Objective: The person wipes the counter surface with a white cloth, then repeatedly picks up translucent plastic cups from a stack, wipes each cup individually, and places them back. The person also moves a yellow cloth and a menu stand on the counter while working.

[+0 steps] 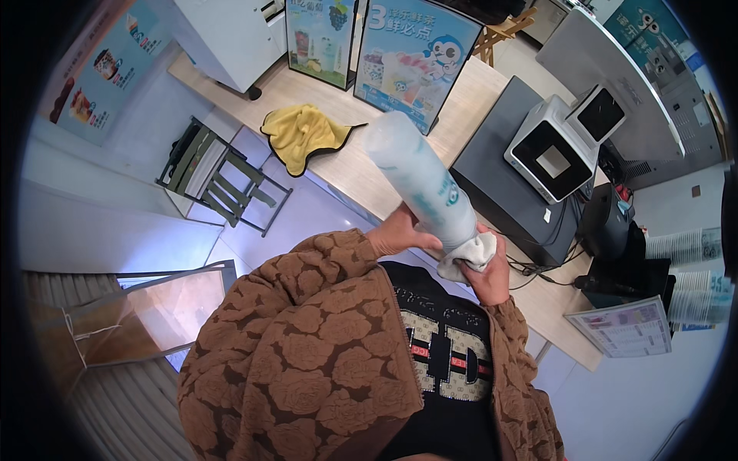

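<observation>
A long stack of frosted plastic cups (424,173) with teal print slants across the counter in front of me, its far end up and to the left. My left hand (398,233) holds the side of the stack near its lower end, thumb stretched along it. A crumpled white cloth (470,253) is gripped in my right hand (491,274) and pressed against the stack's near end. The cloth hides that end and some of the right fingers. To the left on the counter lies a yellow towel (308,135) with dark edging, partly hanging over the edge.
Framed posters (412,57) stand along the wooden counter (475,92). At right are a dark cash drawer (490,155), a white terminal (553,150), loose cables (536,268), a menu stand (625,325) and more cup stacks (695,297). A folding chair (222,173) stands left on the floor.
</observation>
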{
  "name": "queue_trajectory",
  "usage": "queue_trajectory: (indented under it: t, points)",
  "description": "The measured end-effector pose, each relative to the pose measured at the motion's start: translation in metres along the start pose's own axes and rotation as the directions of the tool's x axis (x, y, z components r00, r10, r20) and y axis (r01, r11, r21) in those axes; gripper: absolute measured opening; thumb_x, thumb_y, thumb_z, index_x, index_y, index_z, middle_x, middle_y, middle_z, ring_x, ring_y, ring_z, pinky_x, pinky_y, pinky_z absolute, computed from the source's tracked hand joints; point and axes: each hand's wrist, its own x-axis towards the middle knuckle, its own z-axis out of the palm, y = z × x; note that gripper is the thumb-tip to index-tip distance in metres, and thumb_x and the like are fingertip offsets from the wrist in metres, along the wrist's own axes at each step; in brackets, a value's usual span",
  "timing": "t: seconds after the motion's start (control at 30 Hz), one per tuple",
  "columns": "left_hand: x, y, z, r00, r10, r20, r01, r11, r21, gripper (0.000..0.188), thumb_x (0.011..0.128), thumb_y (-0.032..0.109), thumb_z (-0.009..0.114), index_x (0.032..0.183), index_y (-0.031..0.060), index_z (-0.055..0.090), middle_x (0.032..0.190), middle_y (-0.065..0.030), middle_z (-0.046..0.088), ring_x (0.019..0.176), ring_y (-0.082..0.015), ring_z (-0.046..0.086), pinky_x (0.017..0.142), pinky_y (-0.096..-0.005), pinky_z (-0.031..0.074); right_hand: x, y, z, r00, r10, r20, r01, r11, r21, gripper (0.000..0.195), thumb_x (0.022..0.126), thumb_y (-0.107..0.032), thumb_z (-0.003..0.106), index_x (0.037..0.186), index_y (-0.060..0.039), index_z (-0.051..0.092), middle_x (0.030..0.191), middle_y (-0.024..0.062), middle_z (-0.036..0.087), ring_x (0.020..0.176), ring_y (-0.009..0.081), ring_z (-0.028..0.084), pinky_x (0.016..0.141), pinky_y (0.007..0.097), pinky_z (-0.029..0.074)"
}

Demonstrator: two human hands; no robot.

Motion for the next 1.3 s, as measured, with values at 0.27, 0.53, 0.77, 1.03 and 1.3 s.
queue_trajectory:
  t: [0.27,0.53,0.77,1.03,1.3]
  points:
    - [-0.002,0.02,-0.022,0.974,-0.081,-0.213,0.016,0.957,-0.29,0.073,0.083,0.021,0.077,0.143,0.0058,0.037,0.135,-0.008,0.05,0.127,-0.0216,0.048,0.111,-0.0397,0.038,0.011,-0.01,0.016,0.99,-0.056,-0.132,0.044,0.995,-0.094,0.065,0.074,-0.011,0.084,0.133,-0.0058,0.058,0.134,0.011,0.048,0.12,0.027,0.056,0.101,0.0345,0.046]
    - [-0.014,-0.02,-0.034,0.936,-0.254,-0.245,0.08,0.829,-0.554,0.064,0.088,0.022,0.072,0.142,0.0103,0.04,0.136,-0.0078,0.051,0.129,-0.0254,0.049,0.11,-0.0521,0.041,0.0,0.002,0.023,0.931,0.105,-0.35,-0.087,0.994,0.066,0.052,0.08,-0.017,0.081,0.12,0.0033,0.055,0.12,0.0158,0.055,0.11,0.0291,0.058,0.097,0.0369,0.045]
    - [-0.015,-0.029,-0.037,0.937,-0.298,-0.183,0.124,0.773,-0.622,0.059,0.088,0.022,0.073,0.139,0.0114,0.046,0.132,-0.0057,0.055,0.125,-0.0222,0.052,0.109,-0.0485,0.042,-0.006,0.008,0.023,0.918,0.338,-0.208,-0.23,0.88,0.415,0.04,0.085,-0.013,0.075,0.117,0.0014,0.056,0.115,0.012,0.062,0.105,0.021,0.061,0.093,0.0332,0.048]
    - [-0.003,0.01,-0.079,0.959,-0.206,-0.196,0.044,0.787,-0.615,0.058,0.091,0.034,0.071,0.138,0.01,0.047,0.133,-0.0061,0.056,0.123,-0.0225,0.053,0.107,-0.0459,0.042,0.009,-0.048,0.054,0.949,0.238,-0.207,-0.107,0.86,0.499,0.045,0.089,-0.009,0.074,0.127,0.0026,0.053,0.116,0.0085,0.062,0.105,0.0167,0.061,0.092,0.0305,0.049]
    - [0.052,0.068,-0.179,0.889,-0.188,-0.418,-0.122,0.782,-0.611,0.057,0.092,0.034,0.071,0.139,0.01,0.047,0.13,-0.0048,0.055,0.119,-0.0215,0.052,0.103,-0.0407,0.042,0.138,-0.094,0.131,0.977,0.029,-0.211,0.056,0.921,0.386,0.029,0.087,-0.011,0.072,0.113,-0.0001,0.063,0.104,0.0078,0.068,0.094,0.0163,0.065,0.084,0.0311,0.051]
